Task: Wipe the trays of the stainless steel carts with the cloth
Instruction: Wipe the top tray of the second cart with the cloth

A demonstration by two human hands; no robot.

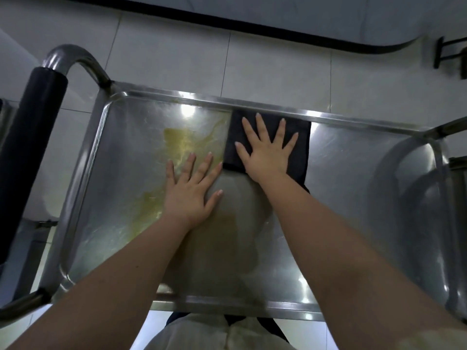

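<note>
Yellowish smear [177, 145] beside cloth [235, 140]

Commercial kitchen, steel cart [83, 157], tiled floor [265, 69]

The cloth [298, 147] in the upper middle of the frame is black. The tray [353, 198] is shiny silver-grey, with a yellow-green smear [177, 142] on its left half. The handle grip [32, 137] at the left edge is black. The floor [177, 51] at the top is white tile with thin grey lines.
</note>
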